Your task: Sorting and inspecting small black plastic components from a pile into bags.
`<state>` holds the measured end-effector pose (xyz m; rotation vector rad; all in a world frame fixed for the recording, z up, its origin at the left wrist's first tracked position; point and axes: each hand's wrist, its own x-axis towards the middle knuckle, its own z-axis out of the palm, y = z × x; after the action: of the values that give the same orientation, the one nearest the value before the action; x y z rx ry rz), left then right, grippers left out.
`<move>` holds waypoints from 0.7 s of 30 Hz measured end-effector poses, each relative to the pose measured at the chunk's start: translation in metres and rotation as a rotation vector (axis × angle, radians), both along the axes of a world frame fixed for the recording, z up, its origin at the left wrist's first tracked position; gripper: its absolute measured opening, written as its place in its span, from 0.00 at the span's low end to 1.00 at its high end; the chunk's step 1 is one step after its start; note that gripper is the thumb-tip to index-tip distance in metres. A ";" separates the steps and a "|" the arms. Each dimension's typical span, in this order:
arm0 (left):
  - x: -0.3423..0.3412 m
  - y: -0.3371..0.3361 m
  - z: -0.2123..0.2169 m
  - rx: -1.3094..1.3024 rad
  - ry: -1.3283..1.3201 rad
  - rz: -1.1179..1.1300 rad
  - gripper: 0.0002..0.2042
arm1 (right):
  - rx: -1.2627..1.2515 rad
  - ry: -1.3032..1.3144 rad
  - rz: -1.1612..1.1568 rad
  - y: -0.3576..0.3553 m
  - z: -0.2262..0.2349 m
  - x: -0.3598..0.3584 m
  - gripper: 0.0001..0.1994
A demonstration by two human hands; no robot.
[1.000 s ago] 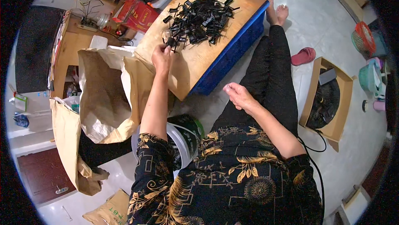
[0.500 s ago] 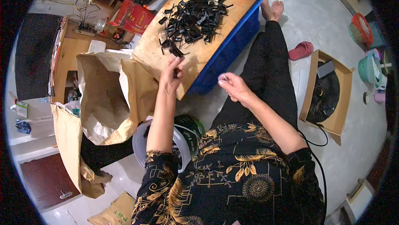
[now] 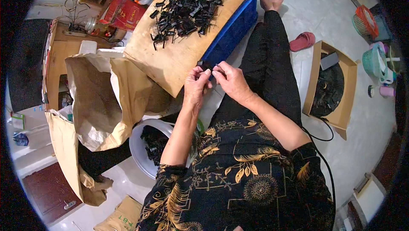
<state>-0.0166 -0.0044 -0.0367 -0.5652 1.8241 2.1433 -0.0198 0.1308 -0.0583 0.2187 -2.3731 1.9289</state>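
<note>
My left hand (image 3: 197,82) is closed on a small black plastic part (image 3: 204,65), held just off the near right edge of the wooden board (image 3: 159,67). Right beside it, my right hand (image 3: 232,81) is pinched, its fingertips meeting the part. Whether anything else sits in that pinch is too small to make out. A heap of similar black plastic parts (image 3: 189,11), with thin sticks poking out, lies farther back on the board. By my left forearm a white bucket (image 3: 135,145) has more black pieces inside.
A large open paper sack (image 3: 128,103) stands left of the board, with a red box (image 3: 123,12) behind it. The board rests on a blue bin (image 3: 232,33). To the right are a pink slipper (image 3: 302,41) and a cardboard tray (image 3: 341,111) with a cable (image 3: 326,163) running from it.
My left hand has come back from near the heap with a black part, and my right hand has moved left to meet it. The whole view has shifted slightly.
</note>
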 end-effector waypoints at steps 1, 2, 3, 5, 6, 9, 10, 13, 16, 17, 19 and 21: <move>0.000 0.001 -0.002 0.002 -0.002 0.002 0.10 | 0.002 -0.002 0.002 0.000 -0.001 0.000 0.05; 0.000 0.003 -0.005 -0.055 0.054 0.015 0.11 | -0.011 -0.064 0.038 0.001 -0.001 0.000 0.05; 0.001 0.003 -0.005 -0.113 0.110 0.030 0.11 | -0.025 -0.124 0.075 0.001 0.000 0.000 0.05; 0.003 -0.001 -0.005 -0.096 0.133 0.029 0.11 | -0.132 -0.184 0.176 0.007 -0.002 -0.005 0.05; 0.004 -0.002 -0.004 -0.079 0.156 0.020 0.11 | -0.242 -0.245 0.268 0.011 0.000 -0.008 0.05; 0.008 -0.007 0.002 -0.021 0.123 -0.037 0.10 | -0.317 -0.203 0.283 0.019 0.003 -0.018 0.10; 0.010 -0.008 0.003 -0.017 0.118 -0.034 0.10 | -0.366 -0.301 0.383 0.022 0.002 -0.021 0.13; 0.014 -0.008 0.005 -0.079 0.111 -0.133 0.09 | -0.461 -0.438 0.432 0.014 -0.003 -0.021 0.16; 0.016 -0.005 0.007 -0.037 0.116 -0.100 0.09 | -0.464 -0.395 0.407 0.008 -0.006 -0.020 0.15; 0.017 -0.006 0.003 -0.036 0.115 -0.094 0.09 | -0.439 -0.378 0.385 0.007 -0.006 -0.019 0.14; 0.017 -0.005 -0.005 -0.045 0.139 -0.046 0.09 | -0.375 -0.357 0.334 0.000 -0.008 -0.015 0.12; 0.018 -0.004 -0.010 -0.157 0.251 -0.024 0.09 | -0.312 -0.331 0.286 -0.006 -0.011 -0.010 0.10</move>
<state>0.0018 -0.0085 -0.0472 -0.3150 2.1327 2.1498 -0.0301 0.1249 -0.0694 0.2446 -2.2752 2.6195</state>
